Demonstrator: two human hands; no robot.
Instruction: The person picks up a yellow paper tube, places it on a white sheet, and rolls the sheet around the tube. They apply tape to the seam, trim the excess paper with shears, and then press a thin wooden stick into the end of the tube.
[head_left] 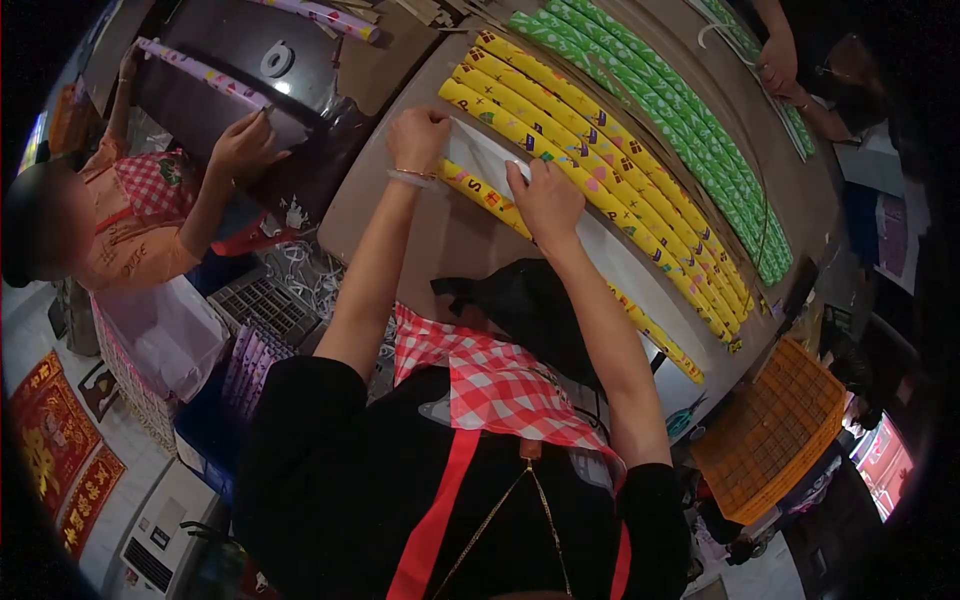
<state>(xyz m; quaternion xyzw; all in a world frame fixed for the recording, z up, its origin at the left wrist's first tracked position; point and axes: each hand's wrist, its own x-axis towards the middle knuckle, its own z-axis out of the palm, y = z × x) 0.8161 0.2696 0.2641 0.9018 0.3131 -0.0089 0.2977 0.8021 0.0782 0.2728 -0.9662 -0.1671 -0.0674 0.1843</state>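
A sheet of yellow patterned paper with a white inner side (610, 255) lies partly rolled on the table, its yellow edge nearest my body. My left hand (418, 140) is closed on the sheet's left end, fingers pinched together. Further right along the same sheet, my right hand (547, 200) pinches its white part between thumb and fingers. Just beyond both hands lie several finished-looking yellow rolls (600, 160), side by side. Behind them rest several green patterned rolls (680, 120).
A co-worker (140, 215) at the left holds a pink roll (205, 75) by a tape ring (277, 60). Another person's hands (780, 70) are at the top right. An orange basket (770, 430) stands right, near teal-handled scissors (680, 420). A black bag lies before me.
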